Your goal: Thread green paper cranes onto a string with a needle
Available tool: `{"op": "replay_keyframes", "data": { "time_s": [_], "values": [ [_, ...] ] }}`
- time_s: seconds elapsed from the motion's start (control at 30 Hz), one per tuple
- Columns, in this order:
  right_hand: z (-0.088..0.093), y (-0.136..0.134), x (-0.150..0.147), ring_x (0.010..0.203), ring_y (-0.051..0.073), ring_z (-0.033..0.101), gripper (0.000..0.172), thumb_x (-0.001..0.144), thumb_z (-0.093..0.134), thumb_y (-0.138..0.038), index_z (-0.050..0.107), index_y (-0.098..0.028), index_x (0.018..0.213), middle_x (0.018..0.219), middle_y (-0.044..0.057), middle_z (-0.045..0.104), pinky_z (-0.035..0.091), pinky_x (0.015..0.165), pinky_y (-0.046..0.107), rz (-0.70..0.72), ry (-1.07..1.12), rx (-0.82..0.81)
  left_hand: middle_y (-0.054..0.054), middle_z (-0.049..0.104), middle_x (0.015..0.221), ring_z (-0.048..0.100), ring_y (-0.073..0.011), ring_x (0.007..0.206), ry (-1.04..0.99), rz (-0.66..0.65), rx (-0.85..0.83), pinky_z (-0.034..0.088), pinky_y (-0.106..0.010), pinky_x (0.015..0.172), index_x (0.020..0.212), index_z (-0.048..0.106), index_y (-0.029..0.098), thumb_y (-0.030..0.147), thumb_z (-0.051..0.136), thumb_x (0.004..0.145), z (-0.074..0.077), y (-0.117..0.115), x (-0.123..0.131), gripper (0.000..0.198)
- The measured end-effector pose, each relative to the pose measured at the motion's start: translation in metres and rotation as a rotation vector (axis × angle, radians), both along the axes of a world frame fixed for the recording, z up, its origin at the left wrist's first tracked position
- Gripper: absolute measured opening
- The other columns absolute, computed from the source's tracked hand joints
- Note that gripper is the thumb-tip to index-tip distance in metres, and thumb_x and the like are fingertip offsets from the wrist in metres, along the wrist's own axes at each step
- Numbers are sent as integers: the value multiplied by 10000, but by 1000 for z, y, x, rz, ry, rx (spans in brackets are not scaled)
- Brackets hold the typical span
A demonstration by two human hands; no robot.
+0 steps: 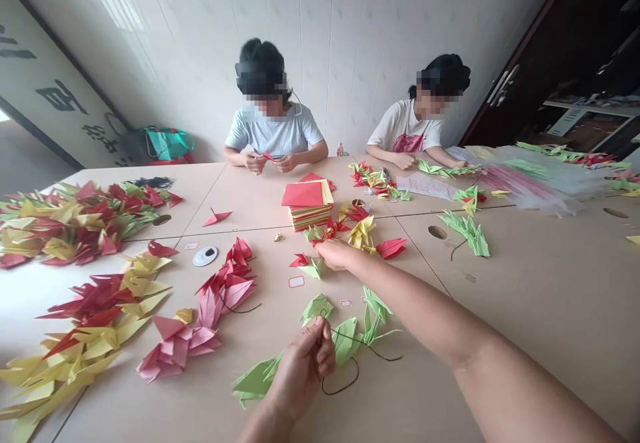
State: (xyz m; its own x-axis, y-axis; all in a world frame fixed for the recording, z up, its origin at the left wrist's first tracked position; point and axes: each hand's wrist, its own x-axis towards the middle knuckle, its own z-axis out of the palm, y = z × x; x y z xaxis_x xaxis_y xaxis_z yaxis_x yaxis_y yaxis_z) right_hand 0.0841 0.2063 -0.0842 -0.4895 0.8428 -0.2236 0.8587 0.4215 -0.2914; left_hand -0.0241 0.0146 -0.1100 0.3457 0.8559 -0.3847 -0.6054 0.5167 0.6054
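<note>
My left hand [301, 364] is closed in a pinch on a dark string [345, 384] that runs through a chain of green paper cranes [345, 336] lying near the table's front edge. My right hand [336, 254] reaches far forward, fingers closed on a green paper crane [313, 269] among loose red, yellow and green cranes [357, 230] at the table's middle. Just beyond it stands a stack of coloured paper squares [309, 204] with a red sheet on top.
Strung pink cranes [210, 310] and red-yellow garlands [85, 323] lie at left, a big crane heap [75, 220] behind. Two people fold paper at the far side. Green cranes [467, 230], cable holes [437, 232] and a plastic bag [530, 176] sit at right.
</note>
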Motion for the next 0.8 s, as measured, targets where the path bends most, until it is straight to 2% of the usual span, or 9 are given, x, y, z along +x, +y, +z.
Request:
{"op": "replay_keyframes", "data": {
  "time_s": [0.1,0.2,0.37,0.47,0.57,0.7,0.8],
  "values": [
    [6,-6,-4,1003,218,632,305,934,589,-314,582,-171,1203,1209,89,609,544,839,422,-20,19,-22,90,349,478,277,-51,432,31,-25,44,209,-197,475,692,478,177,528,693,766,1,-2,3,418],
    [18,-8,6,1017,224,628,316,933,591,-315,576,-172,1213,1220,90,603,540,847,432,-80,141,13,82,377,467,312,-54,421,66,-42,90,215,-201,469,686,494,171,526,701,759,3,-7,6,418],
    [40,-22,48,1014,216,624,280,940,577,-318,592,-176,1181,1213,86,606,534,854,427,-208,521,68,41,471,482,361,-58,411,98,-45,115,220,-203,453,687,537,145,457,701,789,5,-14,12,366],
    [50,-52,75,885,189,645,221,930,576,-335,628,-146,1033,1010,62,662,542,786,386,-244,792,16,38,495,520,393,-57,432,74,3,113,261,-189,461,705,540,146,436,691,811,14,-14,18,344],
    [65,-91,95,750,167,637,225,890,566,-383,628,-169,917,827,39,663,540,725,347,-237,1055,-75,50,497,563,416,-54,457,11,53,129,318,-176,473,729,534,158,422,701,809,37,-10,26,322],
    [94,-131,105,702,149,615,231,842,584,-447,614,-222,884,791,13,655,523,689,321,-221,1331,-109,27,537,662,481,-68,534,-85,51,200,387,-175,495,767,568,162,365,683,839,91,-3,40,244],
    [113,-150,107,681,128,591,140,855,631,-396,652,-259,865,734,-16,651,504,675,278,-158,1523,-134,-14,598,840,573,-102,713,-177,69,290,497,-212,638,825,615,165,306,599,912,130,-1,49,167]
  ]
}}
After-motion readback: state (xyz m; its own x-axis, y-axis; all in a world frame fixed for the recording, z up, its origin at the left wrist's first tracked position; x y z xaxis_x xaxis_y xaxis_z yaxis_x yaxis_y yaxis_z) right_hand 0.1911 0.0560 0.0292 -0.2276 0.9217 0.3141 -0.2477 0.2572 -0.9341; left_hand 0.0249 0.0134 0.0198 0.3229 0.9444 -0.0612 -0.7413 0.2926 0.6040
